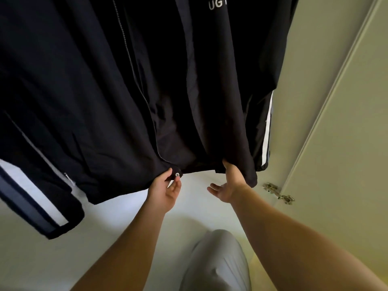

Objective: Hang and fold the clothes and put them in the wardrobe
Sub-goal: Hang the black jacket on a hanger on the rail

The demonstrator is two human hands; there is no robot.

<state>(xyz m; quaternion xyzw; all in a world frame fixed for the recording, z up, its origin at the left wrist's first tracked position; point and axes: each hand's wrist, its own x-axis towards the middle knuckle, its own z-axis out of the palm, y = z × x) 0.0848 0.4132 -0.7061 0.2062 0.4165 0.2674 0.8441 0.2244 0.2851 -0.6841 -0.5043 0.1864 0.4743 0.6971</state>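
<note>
Jacket [147,80]: dark, hanging, fills upper frame, beside the wardrobe door [336,122] at right.
Left hand [164,191]: pinches hem at zip end, centre.
Right hand [227,185]: fingers loose, thumb touching hem.
Handling: level both fronts, tug gently downward.

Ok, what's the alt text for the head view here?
A dark jacket with white sleeve stripes hangs beside a pale wardrobe door. The left hand pinches its bottom hem by the zip's end, and the right hand touches the hem a little further along.
</note>
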